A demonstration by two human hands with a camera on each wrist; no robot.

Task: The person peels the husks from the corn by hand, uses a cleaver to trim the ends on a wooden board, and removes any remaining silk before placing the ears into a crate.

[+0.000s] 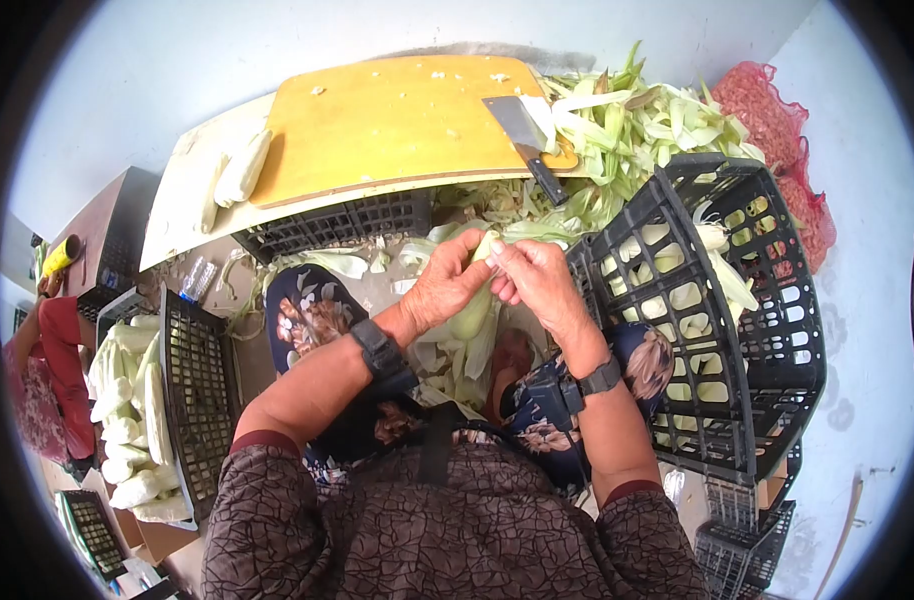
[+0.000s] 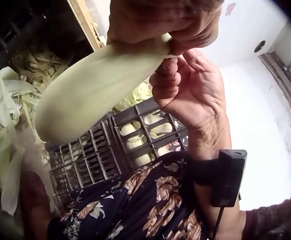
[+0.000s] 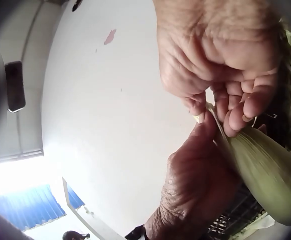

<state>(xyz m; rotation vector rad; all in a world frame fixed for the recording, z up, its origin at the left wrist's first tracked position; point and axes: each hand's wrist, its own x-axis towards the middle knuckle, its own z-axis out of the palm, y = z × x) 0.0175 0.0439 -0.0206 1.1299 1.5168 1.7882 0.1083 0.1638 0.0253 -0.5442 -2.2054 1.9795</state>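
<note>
An ear of corn (image 1: 471,320) in its pale green husk hangs between the two hands over the lap, its narrow end up. My left hand (image 1: 444,282) grips the ear near that narrow end. With thumb and fingertips, my right hand (image 1: 545,288) pinches the husk at the very tip, right beside the left thumb. In the left wrist view the wide, smooth husk of the corn (image 2: 90,92) slants down and away from both hands. The right wrist view shows a thin strip of husk (image 3: 213,112) between the pinching fingers.
A yellow cutting board (image 1: 377,125) bears a cleaver (image 1: 519,128), with peeled husks (image 1: 627,135) heaped beside it. A tilted black crate (image 1: 745,420) stands right, and another crate (image 1: 199,390) with pale ears (image 1: 127,420) left. Red mesh sacks (image 1: 762,115) lean by the wall.
</note>
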